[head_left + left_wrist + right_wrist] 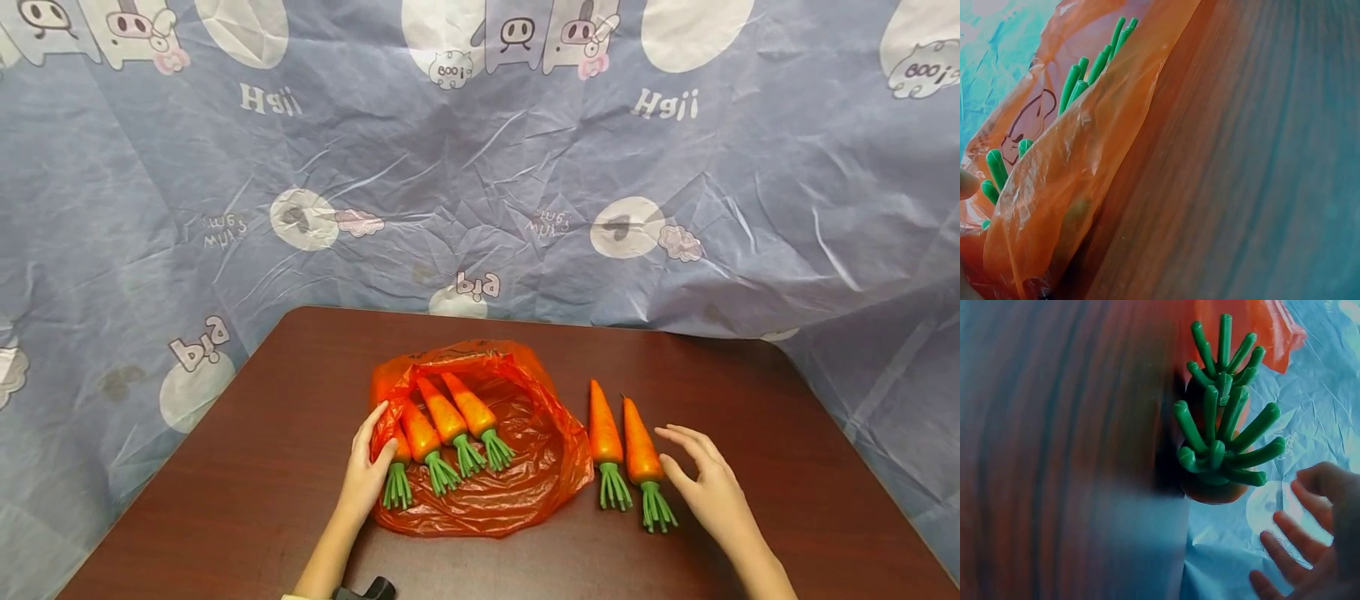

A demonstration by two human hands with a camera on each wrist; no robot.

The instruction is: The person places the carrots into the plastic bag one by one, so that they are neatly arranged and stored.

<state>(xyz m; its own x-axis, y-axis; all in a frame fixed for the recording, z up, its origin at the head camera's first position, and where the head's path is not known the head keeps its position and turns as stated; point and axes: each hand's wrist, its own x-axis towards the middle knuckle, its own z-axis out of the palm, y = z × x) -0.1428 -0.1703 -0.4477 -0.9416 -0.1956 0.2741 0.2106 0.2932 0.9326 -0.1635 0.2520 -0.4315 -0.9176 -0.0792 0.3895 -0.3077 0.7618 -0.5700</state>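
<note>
A thin red plastic bag (517,500) lies with its mouth spread toward me, holding several orange carrots (444,414) with green stem tops. My left hand (366,471) grips the bag's left rim, with the thumb by the leftmost carrot (397,483) inside. Right of the bag, two loose carrots lie side by side: one carrot (603,429) close to the bag's edge, the other carrot (640,442) nearer my right hand (708,479). That hand hovers beside it with spread, slightly bent fingers and holds nothing. In the right wrist view, green stems (1229,440) stand apart from the fingers (1297,534).
Everything lies on a dark reddish-brown wooden table (285,467). A blue-grey patterned sheet (465,167) hangs behind and around it. By my left forearm, a small black object (378,588) shows at the bottom edge.
</note>
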